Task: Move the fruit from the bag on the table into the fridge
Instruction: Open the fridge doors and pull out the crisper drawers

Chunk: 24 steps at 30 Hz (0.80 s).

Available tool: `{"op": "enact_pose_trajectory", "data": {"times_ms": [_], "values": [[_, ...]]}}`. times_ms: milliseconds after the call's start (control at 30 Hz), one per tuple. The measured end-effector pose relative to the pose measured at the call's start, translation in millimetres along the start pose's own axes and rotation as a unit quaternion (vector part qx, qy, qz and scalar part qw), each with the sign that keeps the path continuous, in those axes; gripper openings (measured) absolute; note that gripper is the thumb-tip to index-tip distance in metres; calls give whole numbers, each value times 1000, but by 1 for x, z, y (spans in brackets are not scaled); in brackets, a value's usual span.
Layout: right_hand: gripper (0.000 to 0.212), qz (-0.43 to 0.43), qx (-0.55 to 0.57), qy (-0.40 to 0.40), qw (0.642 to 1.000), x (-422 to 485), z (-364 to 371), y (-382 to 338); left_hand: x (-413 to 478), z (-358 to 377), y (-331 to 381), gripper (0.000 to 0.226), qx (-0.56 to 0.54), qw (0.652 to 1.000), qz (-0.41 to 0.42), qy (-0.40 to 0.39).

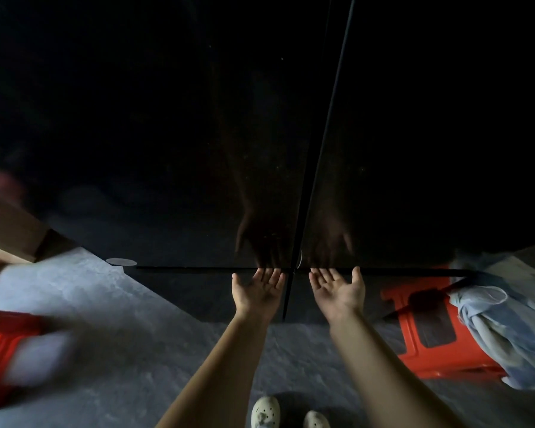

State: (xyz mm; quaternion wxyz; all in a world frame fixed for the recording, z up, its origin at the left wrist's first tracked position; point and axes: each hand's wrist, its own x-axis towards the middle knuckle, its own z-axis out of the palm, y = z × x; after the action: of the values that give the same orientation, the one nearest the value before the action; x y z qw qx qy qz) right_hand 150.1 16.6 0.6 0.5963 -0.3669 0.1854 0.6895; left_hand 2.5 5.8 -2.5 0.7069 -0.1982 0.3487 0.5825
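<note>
A tall black glossy fridge [198,134] fills the view, its doors shut, with a vertical seam down the middle and a horizontal seam low down. My left hand [257,288] and my right hand [337,290] are both palm up with fingers straight, fingertips at the horizontal seam on either side of the vertical seam. Both hands hold nothing. Their dim reflections show in the doors above. No fruit, bag or table is in view.
A red plastic stool [426,329] stands at the right of the fridge with pale blue cloth [504,319] draped on it. A blurred red and white object [16,356] is at the left. My white shoes [266,412] stand on grey floor.
</note>
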Motion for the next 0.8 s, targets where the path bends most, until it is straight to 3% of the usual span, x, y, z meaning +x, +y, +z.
{"op": "enact_pose_trajectory", "data": {"times_ms": [267,500,800], "values": [[76,-8,-6,5,1000,1,-5,-1,-6,1,-1,76,19,1000,6,11],[89,-29,-57,19,998,-5,-15,3,-7,-2,-1,77,15,999,12,37],[85,-12,-109,0,994,-24,-47,-5,-27,-32,-10,75,43,999,15,28]]}}
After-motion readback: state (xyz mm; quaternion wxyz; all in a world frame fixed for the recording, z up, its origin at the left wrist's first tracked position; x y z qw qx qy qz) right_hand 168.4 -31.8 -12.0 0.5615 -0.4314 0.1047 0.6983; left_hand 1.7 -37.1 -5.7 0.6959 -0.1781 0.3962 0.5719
